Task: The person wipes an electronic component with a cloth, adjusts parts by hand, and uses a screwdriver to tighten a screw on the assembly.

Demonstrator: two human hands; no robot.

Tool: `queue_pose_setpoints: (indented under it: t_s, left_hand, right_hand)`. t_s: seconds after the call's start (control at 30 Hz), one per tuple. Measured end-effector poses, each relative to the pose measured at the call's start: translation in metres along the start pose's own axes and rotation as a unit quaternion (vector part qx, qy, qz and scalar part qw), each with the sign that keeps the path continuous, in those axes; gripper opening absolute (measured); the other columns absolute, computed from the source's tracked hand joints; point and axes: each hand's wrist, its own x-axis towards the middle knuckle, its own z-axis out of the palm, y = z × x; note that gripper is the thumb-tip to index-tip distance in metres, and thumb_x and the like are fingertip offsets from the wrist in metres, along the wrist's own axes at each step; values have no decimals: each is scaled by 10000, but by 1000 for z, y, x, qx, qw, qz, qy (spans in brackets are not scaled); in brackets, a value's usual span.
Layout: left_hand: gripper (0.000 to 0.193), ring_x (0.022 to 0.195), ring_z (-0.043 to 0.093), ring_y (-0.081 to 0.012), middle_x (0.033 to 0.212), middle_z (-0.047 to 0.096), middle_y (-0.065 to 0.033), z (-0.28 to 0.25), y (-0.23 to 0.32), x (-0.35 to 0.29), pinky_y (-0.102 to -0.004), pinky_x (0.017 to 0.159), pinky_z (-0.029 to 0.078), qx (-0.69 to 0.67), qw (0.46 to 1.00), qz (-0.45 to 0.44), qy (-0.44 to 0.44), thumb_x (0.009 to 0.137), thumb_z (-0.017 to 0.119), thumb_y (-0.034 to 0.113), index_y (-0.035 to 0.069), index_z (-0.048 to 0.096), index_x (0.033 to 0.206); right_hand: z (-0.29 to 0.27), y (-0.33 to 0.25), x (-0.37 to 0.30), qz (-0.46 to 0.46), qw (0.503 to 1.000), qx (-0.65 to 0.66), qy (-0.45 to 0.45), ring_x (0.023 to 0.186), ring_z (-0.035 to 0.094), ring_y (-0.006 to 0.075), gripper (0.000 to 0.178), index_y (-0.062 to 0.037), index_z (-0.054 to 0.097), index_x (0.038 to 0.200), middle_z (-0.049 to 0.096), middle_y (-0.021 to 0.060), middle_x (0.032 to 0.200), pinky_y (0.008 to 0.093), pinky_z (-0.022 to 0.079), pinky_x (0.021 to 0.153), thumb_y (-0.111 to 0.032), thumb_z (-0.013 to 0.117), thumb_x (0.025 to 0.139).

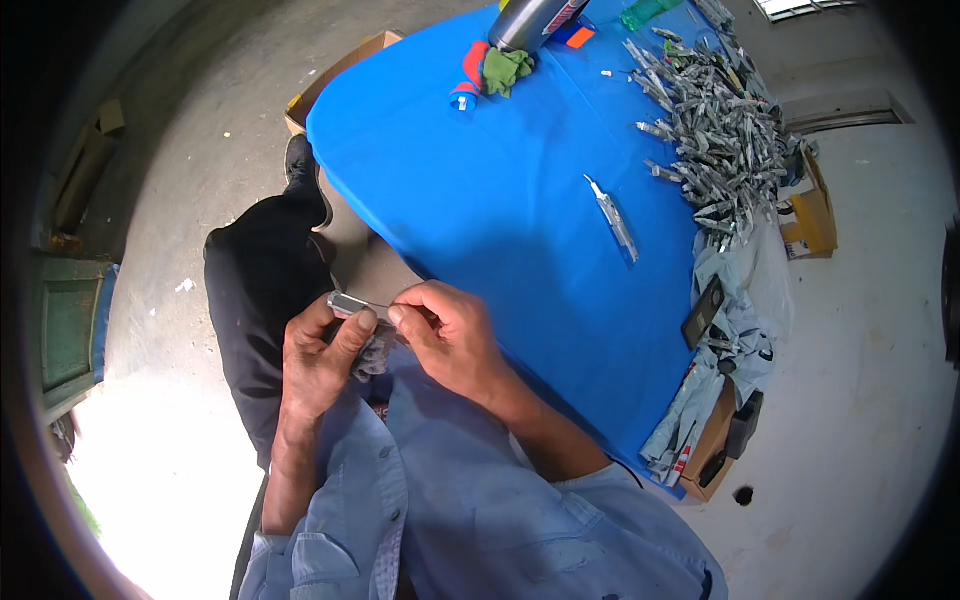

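Observation:
My left hand [318,365] is closed around a slim silver metal piece [347,304], thumb pressed on it, in front of my body. Below it a crumpled grey cloth [372,358] is bunched against the same hand. My right hand [450,335] pinches at the thin dark end of that piece, thumb against forefinger; its exact tip is hidden by the fingers. Alone on the blue tablecloth [480,190] lies a similar slim silver piece [611,218] with a narrow pale tip.
Along the table's right side runs a large heap of slim grey-silver pieces [725,150]. Nearer me are a dark flat device [703,313] and grey plastic wrapping [690,415]. A metal bottle [535,22] and a green cloth [506,70] are at the far end.

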Motion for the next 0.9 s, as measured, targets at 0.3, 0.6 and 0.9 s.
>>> queue_pose_setpoints:
  t_s: [0.3,0.6,0.9]
  left_hand:
    - [160,798,574,-28,877,679,56,6,0,1,-219,727,475,-4,1000,-27,10,1042,760,183,36,717,998]
    - [147,800,540,-24,868,646,63,-2,-4,3,-203,746,444,2,999,-33,16,1038,763,157,19,724,1005]
    - [194,734,473,-22,815,603,83,-15,-25,6,-213,675,375,2,997,-68,41,1051,746,209,35,722,970]
  right_hand:
    - [1,12,-6,40,997,64,6,643,614,175,110,5,713,973,682,101,813,337,477,569,-92,765,974]
    - [-47,28,-2,26,995,71,59,689,590,65,167,17,743,1051,687,28,844,250,476,596,-144,702,1046]
    - [-200,4,-12,99,954,25,281,685,599,71,185,-13,762,1102,675,-2,843,229,489,604,-180,708,1044]
